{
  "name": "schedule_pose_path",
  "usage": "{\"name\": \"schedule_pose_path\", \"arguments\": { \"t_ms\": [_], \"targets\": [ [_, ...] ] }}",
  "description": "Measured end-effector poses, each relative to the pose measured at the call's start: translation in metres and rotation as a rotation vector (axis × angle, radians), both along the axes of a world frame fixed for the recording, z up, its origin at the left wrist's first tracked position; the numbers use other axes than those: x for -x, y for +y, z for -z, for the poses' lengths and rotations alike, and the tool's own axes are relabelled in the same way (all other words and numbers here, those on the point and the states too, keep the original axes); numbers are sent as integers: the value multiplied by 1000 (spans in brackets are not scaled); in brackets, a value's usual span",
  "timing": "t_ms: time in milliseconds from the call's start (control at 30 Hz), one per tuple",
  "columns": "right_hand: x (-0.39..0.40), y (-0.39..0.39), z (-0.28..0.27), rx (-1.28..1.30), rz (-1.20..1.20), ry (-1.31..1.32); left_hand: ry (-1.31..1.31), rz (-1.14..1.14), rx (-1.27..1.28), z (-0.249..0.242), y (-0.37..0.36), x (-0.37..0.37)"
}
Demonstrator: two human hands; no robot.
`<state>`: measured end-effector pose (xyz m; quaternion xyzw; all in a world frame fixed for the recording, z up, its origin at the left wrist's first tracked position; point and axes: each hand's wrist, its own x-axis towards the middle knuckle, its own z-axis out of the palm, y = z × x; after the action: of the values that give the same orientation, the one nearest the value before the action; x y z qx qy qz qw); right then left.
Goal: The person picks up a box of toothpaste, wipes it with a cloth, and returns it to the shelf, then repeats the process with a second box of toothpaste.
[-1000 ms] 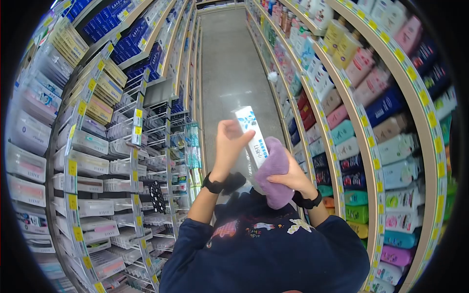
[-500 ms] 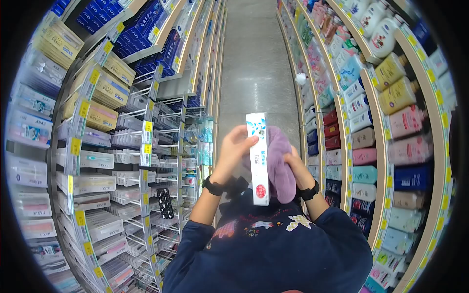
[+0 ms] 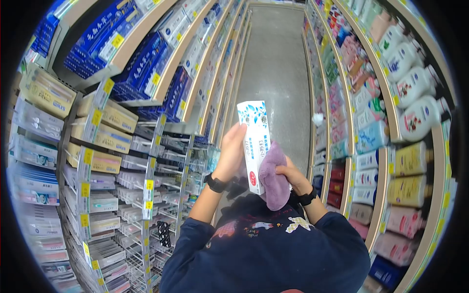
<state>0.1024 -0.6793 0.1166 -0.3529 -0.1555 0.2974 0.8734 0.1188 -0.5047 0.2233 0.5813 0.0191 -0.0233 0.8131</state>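
A long white toothpaste box (image 3: 252, 146) with blue leaves and a red oval mark stands tilted in front of my chest. My left hand (image 3: 231, 152) grips its left side near the upper half, thumb against the edge. In my right hand (image 3: 295, 178) is a fuzzy purple cloth (image 3: 274, 181), bunched up and pressed against the lower right side of the box. The thumb lies over the cloth, while the other fingers are mostly hidden behind it. Two faces of the box show, and its lower right edge is covered by the cloth.
On the left, a rack (image 3: 149, 195) holds packaged toothbrushes, with blue boxes (image 3: 141, 68) on shelves above. A dark patterned strip (image 3: 164, 234) hangs on that rack. Shelves of bottles (image 3: 408, 171) line the right side. The grey aisle floor (image 3: 276, 58) runs ahead between them.
The box has turned so that a second face shows. The purple cloth has shifted lower and over the box's lower right side. The view has moved along the aisle shelves.
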Motion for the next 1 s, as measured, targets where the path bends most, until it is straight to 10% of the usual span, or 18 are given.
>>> {"name": "schedule_pose_path", "arguments": {
  "t_ms": [267,1000],
  "targets": [
    [-108,-24,-10,100,414,127,-224,18,-774,15,-39,-67],
    [-378,16,-12,334,475,-17,-369,-144,-938,41,22,-359]
  ]
}}
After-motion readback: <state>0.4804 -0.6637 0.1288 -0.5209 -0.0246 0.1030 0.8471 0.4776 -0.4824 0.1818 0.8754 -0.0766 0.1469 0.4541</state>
